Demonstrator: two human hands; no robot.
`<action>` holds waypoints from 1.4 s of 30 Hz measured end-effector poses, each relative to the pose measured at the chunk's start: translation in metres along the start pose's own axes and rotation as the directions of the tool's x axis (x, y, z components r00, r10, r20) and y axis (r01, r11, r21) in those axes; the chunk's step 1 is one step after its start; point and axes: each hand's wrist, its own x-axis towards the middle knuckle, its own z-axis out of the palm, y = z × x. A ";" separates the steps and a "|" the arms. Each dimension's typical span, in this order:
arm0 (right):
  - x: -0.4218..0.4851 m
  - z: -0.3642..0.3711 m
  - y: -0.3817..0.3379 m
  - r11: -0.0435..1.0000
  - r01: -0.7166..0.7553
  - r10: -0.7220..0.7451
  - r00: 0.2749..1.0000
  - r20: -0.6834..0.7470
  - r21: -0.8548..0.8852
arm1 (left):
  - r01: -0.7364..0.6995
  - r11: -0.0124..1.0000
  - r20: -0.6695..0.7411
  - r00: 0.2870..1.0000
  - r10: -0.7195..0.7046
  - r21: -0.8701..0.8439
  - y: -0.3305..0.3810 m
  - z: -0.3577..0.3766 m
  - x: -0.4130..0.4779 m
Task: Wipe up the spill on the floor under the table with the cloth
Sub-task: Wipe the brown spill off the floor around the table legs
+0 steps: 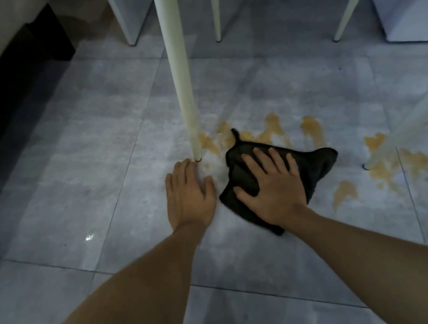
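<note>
Pressing right hand [270, 181] flat on dark cloth [317, 165], fingers spread, not gripping. Left hand [188, 194] flat on floor [57, 186] nr table leg [178, 69], empty. Spill [404, 168] lies just far of fingertips & mostly right, band running left-right; right hand nearer.
</note>
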 end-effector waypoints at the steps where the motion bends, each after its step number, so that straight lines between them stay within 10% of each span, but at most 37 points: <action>1: 0.010 -0.001 0.005 0.999 -0.040 0.040 0.999 -0.023 0.007 | 0.011 1.000 -0.008 1.000 -0.011 0.022 0.002 0.001 0.000; 16: 0.120 -0.005 -0.021 0.980 -0.187 0.189 0.981 -0.028 0.067 | 0.016 0.994 -0.051 0.999 -0.011 0.106 0.002 0.010 0.004; 22: 0.134 -0.001 -0.053 0.993 0.102 -0.100 0.995 -0.030 0.056 | 0.005 0.996 -0.053 0.999 0.000 0.085 0.000 0.011 0.005; 29: 0.142 -0.003 -0.038 0.986 -0.061 0.079 0.991 -0.109 0.157 | -0.007 0.995 -0.087 0.996 0.016 0.097 -0.001 0.012 0.005; 34: 0.136 0.003 -0.046 0.974 0.193 -0.182 0.978 -0.098 0.117 | -0.001 0.997 -0.019 1.000 0.002 0.082 0.000 0.009 0.005; 39: 0.100 0.001 -0.025 0.976 -0.096 0.132 0.975 -0.177 0.195 | 0.008 0.997 -0.022 1.000 -0.006 0.074 0.000 0.007 0.005; 42: 0.072 0.003 -0.033 0.983 0.042 -0.014 0.987 -0.157 0.177 | -0.025 0.999 0.002 1.000 0.025 0.023 0.002 0.003 0.006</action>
